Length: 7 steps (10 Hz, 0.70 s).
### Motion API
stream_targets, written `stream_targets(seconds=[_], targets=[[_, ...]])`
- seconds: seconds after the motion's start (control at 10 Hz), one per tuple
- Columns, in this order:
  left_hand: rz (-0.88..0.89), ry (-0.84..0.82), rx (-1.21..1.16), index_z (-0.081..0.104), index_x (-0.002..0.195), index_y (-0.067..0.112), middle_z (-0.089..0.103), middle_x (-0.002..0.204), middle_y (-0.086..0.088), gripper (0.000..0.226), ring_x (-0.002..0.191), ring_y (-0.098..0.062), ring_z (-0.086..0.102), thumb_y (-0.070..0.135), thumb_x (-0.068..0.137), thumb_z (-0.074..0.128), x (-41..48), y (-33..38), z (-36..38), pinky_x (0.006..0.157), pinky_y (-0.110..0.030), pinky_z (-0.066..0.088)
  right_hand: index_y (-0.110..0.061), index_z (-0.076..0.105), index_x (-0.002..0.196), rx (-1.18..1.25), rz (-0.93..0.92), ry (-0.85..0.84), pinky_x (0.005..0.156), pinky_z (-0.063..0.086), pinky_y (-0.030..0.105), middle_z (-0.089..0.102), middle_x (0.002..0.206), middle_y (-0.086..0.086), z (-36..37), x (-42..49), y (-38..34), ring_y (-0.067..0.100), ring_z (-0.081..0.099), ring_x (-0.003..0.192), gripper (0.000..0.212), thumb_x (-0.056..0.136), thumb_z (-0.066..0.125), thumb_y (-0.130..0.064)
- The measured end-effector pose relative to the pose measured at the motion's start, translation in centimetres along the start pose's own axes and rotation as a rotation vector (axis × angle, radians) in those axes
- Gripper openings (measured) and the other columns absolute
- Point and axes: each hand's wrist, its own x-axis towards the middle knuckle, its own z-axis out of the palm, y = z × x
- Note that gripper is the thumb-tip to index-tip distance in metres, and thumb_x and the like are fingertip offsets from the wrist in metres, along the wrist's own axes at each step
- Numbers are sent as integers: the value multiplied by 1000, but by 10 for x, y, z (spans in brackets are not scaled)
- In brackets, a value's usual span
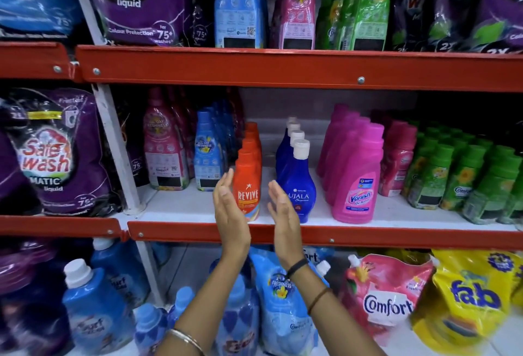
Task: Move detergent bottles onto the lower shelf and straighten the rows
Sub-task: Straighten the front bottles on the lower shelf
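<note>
Both grips are open: the left hand (229, 208) and right hand (283, 211) flank the front orange Revive bottle (247, 186) at the middle shelf's front edge (368, 238). Palms should press evenly, squaring the row without toppling it.

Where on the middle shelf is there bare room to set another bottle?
Bare white shelf between the blue Ujala bottle row and pink Vanish bottle row; a narrower gap between the orange Revive bottle row and Ujala. Crowded farther right, among green bottles.
</note>
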Motion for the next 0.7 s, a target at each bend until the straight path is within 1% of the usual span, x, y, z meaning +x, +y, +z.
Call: stream_targets(seconds=[0.1,0.2,0.3,0.4,0.5,0.6,0.7], targets=[[-75,-61,79,43,140,33,42,143,13,62,121,8,41,61,93,13,8,-2,-5,111,-28,33,-38,31,131,-34,98,-10,118,23,40,34,146,-9,20,7,4,5,33,136,79,67,31,-85],[-120,-129,86,41,143,30,48,137,7,66,114,5,49,60,91,13,12,-4,-9,104,-24,39,-36,37,128,11,148,37,116,28,40,45,141,-5,27,14,11,7,42,130,75,70,31,-83],[-141,-148,91,43,141,32,50,135,5,63,113,-1,51,59,92,14,15,-7,-12,97,-19,39,-28,48,126,62,186,79,110,35,33,54,134,0,27,18,11,7,50,122,80,69,32,-82],[-131,-172,92,43,142,31,53,136,3,63,115,-4,54,58,93,14,16,-7,-14,89,-13,40,-12,46,132,147,218,107,110,36,33,50,139,9,27,21,12,13,49,125,79,77,29,-67],[-123,-186,96,43,141,31,53,133,5,62,116,-7,55,57,93,14,16,-7,-15,86,-11,40,-9,45,133,150,220,115,112,34,37,51,138,10,26,21,11,15,48,127,79,78,28,-63],[-135,-210,107,41,142,30,50,131,8,62,106,14,51,56,93,13,16,-4,-16,79,1,38,-8,44,133,134,223,109,112,35,38,51,138,11,28,20,10,16,48,127,80,78,29,-64],[-67,-184,138,34,145,35,38,149,7,76,124,8,42,77,86,11,11,0,-18,101,-9,34,-6,47,130,156,222,152,108,39,34,53,136,13,26,18,7,16,51,123,76,81,30,-60]])
